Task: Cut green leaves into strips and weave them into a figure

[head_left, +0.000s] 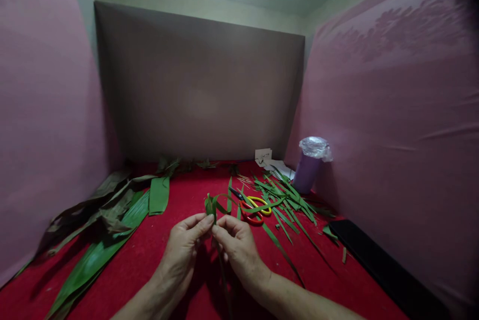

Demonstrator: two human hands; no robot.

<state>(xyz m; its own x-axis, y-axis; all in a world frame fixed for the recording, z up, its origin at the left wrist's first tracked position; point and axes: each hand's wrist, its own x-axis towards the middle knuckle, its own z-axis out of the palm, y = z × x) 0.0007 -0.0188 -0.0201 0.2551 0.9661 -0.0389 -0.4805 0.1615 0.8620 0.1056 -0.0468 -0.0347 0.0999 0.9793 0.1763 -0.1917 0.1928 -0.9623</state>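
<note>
Pinching folded leaf strip between fingers of left hand and right hand.

Front centre over bench: left hand and right hand, leaf strip between them. scissors just behind right hand, cut strips right of scissors, cup behind those. big leaves far left.

a single view from the person's head, facing forward and a little down across the red table toward the grey back panel — pink walls close in on both sides. the left hand and right hand sit near, low in the middle.
</note>
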